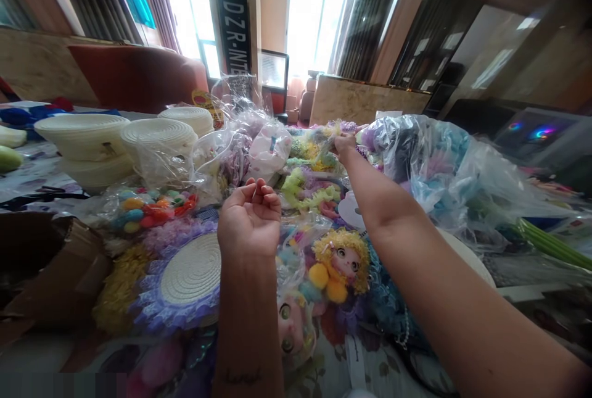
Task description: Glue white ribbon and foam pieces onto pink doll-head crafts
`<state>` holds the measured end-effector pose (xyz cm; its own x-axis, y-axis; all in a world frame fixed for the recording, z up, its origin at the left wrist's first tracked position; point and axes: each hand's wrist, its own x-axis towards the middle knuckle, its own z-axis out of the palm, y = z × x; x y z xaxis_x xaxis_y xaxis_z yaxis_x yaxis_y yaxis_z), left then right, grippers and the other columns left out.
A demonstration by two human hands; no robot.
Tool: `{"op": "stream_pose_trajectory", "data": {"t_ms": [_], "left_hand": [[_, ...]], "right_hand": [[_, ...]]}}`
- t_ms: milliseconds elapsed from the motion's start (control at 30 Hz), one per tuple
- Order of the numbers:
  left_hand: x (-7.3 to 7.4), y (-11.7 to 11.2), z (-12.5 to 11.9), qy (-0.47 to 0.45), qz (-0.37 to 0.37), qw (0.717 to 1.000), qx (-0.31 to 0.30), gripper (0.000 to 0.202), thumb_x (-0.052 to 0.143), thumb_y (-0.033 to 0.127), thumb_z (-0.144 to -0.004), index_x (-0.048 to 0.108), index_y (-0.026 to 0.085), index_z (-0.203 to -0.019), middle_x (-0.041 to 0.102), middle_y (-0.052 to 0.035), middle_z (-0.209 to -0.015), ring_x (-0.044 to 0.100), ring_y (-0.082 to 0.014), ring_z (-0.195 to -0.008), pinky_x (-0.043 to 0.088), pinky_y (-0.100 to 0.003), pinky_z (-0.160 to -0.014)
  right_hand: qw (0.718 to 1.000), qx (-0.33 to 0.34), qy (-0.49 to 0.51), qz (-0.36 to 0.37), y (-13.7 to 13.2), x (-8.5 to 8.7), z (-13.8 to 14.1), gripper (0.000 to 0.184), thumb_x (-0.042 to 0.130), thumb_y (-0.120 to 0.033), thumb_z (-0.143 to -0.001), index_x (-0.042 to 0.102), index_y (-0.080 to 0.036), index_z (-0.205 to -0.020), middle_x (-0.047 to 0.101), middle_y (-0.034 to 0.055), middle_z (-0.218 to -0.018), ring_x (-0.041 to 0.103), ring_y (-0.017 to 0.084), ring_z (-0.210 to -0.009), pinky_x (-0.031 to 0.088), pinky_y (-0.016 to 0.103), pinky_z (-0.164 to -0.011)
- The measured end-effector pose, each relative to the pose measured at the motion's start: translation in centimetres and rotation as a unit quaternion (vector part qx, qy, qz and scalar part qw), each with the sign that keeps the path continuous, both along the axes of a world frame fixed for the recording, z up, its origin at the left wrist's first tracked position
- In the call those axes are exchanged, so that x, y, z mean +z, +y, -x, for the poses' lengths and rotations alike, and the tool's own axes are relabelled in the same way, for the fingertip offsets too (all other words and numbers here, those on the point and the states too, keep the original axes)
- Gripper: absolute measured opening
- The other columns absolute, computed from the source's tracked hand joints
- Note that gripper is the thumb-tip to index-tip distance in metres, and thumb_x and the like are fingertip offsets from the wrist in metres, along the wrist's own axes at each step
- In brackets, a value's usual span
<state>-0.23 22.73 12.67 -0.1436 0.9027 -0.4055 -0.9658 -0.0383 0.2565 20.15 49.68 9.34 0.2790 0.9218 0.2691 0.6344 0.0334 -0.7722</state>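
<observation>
My left hand [250, 216] is raised palm up over the middle of the table. Its fingers curl in with the tips close together, and anything pinched there is too small to make out. Stretched farther forward, my right hand [345, 146] closes on some pale yellow wispy material [332, 137] among the piled trims. Fluffy lime-green trim [305, 191] lies between the two hands. Nearer me are a yellow-haired doll head [342, 259] with orange pompoms and a second doll head [293, 327], partly behind my left forearm. A round woven mat [192, 274] with purple lace edging lies left of that forearm.
Coiled cream rope baskets [157, 145] stand at the back left. Before them sits a clear bag of coloured pompoms [155, 207]. An open cardboard box [55, 274] is at the left edge. Large plastic bags of blue material [439, 157] crowd the right.
</observation>
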Motion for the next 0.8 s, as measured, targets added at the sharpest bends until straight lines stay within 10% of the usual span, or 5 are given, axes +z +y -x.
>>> {"op": "stream_pose_trajectory", "data": {"t_ms": [400, 800], "left_hand": [[0.1, -0.1, 0.2, -0.008, 0.005, 1.0, 0.005, 0.017, 0.041, 0.001, -0.088, 0.05, 0.014, -0.082, 0.054, -0.0003, -0.066, 0.05, -0.0056, -0.05, 0.041, -0.012, -0.044], [-0.1, 0.0, 0.5, -0.014, -0.004, 1.0, -0.002, 0.018, 0.039, 0.001, -0.089, 0.05, 0.014, -0.08, 0.055, 0.0, -0.066, 0.051, -0.0055, -0.05, 0.041, -0.012, -0.044]], "right_hand": [[0.916, 0.025, 0.399, -0.017, -0.8, -0.1, -1.5, 0.009, 0.059, -0.019, -0.094, 0.059, -0.014, -0.087, 0.058, -0.0023, -0.073, 0.057, 0.009, -0.062, 0.053, 0.022, -0.06], [0.843, 0.074, 0.528, -0.07, -0.6, 2.1, -1.6, 0.019, 0.062, -0.004, -0.077, 0.051, -0.018, -0.071, 0.055, -0.0039, -0.06, 0.058, 0.012, -0.061, 0.055, 0.022, -0.055]]}}
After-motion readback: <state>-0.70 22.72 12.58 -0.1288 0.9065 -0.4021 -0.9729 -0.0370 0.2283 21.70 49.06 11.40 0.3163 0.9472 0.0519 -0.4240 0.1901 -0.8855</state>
